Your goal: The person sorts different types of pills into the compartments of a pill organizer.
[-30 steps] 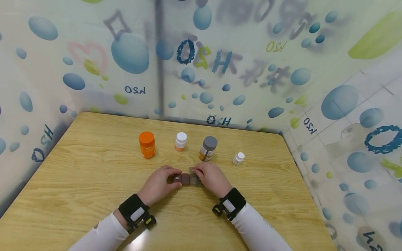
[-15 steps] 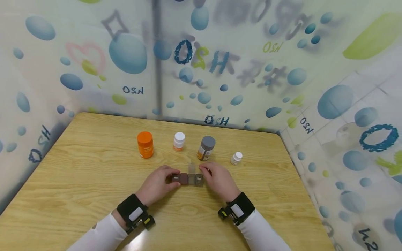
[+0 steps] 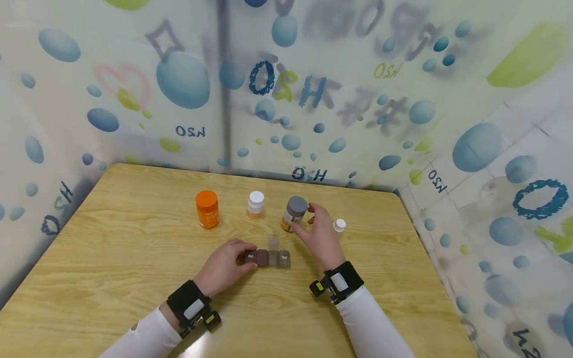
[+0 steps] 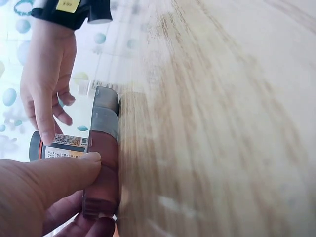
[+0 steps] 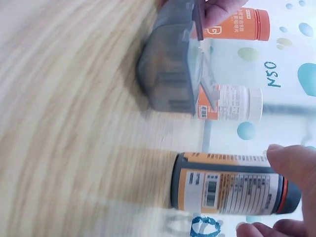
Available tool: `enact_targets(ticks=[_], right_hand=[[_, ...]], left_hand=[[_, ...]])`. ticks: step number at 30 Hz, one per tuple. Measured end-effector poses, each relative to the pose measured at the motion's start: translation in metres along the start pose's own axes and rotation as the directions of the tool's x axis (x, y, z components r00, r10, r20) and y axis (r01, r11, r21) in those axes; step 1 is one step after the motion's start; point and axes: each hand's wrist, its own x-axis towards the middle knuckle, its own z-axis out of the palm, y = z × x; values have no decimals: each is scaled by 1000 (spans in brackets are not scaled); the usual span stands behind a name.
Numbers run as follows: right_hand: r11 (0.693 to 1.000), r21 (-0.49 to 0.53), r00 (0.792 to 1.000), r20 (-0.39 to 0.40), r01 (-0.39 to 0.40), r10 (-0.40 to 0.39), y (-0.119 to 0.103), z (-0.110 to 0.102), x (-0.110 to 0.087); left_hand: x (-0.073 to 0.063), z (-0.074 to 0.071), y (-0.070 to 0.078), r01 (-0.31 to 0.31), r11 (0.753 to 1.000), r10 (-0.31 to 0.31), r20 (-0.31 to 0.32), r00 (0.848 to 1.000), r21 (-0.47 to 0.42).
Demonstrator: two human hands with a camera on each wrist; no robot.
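My left hand (image 3: 229, 262) grips the left end of a pill organizer (image 3: 262, 258), thumb on the near side in the left wrist view. The organizer is a short row of brown and grey compartments; one grey compartment's clear lid (image 3: 273, 242) stands raised. My right hand (image 3: 323, 237) reaches to the grey-capped bottle (image 3: 293, 214), thumb and fingers spread on either side of it. In the right wrist view, the thumb (image 5: 291, 160) is right at the upper part of that bottle, whose orange and white label faces the camera.
An orange bottle (image 3: 207, 209) stands at the left and a white bottle (image 3: 255, 204) with an orange-banded label beside it. A small white bottle (image 3: 339, 225) is partly hidden behind my right hand. The wooden table (image 3: 147, 214) meets a patterned curtain at the back.
My right hand has left the organizer's grey end, where the lid now stands up, and moved forward to the grey-capped bottle. The left hand stays on the organizer.
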Motion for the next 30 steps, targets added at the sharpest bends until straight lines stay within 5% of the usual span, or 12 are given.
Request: enact_targets(ticks=[15, 24, 30], right_hand=[[998, 28, 999, -12, -52, 52, 0, 15, 11], [992, 110, 998, -8, 58, -57, -12, -21, -20], [979, 111, 976, 114, 172, -184, -21, -46, -52]], left_hand=[[1, 1, -3, -20, 1000, 20, 0, 1000, 3], [-1, 1, -5, -38, 999, 38, -13, 999, 26], [-2, -5, 5, -89, 993, 95, -81, 992, 78]])
